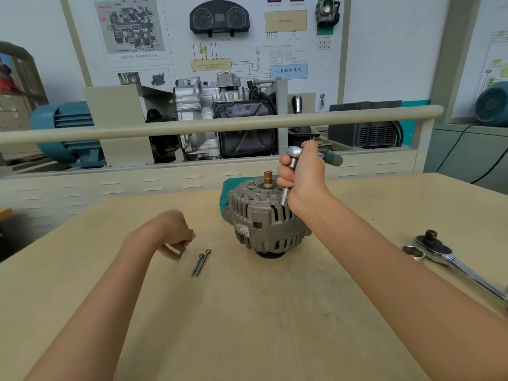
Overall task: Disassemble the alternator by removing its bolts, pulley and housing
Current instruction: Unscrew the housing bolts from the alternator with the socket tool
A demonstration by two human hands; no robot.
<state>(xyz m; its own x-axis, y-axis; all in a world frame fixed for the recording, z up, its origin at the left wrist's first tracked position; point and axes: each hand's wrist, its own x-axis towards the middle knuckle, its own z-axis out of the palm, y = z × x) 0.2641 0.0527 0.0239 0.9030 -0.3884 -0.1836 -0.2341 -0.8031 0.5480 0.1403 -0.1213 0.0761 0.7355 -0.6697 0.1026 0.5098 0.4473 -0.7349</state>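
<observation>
Right hand [302, 177] hides socket tip; pulley [268, 254] mostly hidden.

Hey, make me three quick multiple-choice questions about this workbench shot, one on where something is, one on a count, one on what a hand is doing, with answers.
1. Where does the big loose ratchet lie?
A. On the table, right of the alternator
B. On top of the alternator
C. In the left hand

2. How many long bolts lie loose on the table?
A. None
B. Two
C. Five

3. What is the right hand doing?
A. Resting flat on the table
B. Gripping a ratchet with a socket set on the alternator
C. Holding a bolt

Answers: 1 A, it rests near the table's right edge. 2 B, two lie side by side, while the left hand pinches a third. 3 B, its fingers wrap the tool's upright shaft.
</observation>
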